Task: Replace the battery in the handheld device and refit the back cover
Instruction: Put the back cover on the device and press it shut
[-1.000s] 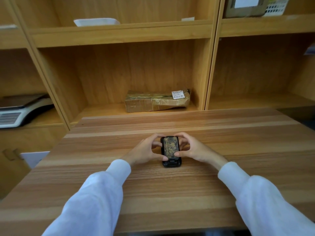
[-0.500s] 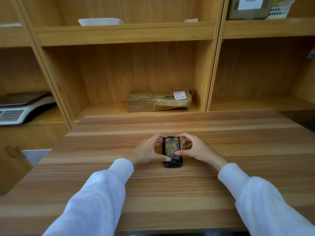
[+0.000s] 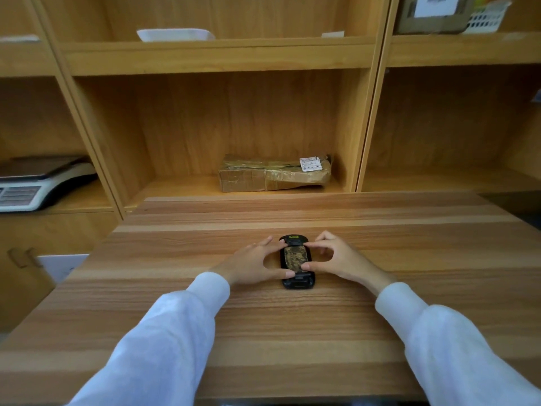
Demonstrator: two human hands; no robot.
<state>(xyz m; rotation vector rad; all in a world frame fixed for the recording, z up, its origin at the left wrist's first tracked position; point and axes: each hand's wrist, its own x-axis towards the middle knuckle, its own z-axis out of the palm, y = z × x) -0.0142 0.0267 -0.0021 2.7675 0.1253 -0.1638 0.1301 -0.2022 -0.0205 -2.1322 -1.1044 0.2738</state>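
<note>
Shelf [image 3: 205,183]: taped parcel [image 3: 273,173] | table [image 3: 263,332]: handheld device [image 3: 296,261], both hands pressing

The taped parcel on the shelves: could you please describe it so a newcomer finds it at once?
Look at the wooden shelving behind the table. In the middle bay's lower compartment lies the parcel, alone there: flat brown cardboard under glossy tape, with a white label at its right end.

Black device [image 3: 297,260], mottled brownish panel, perhaps camouflage; white sleeves [image 3: 164,341].
</note>
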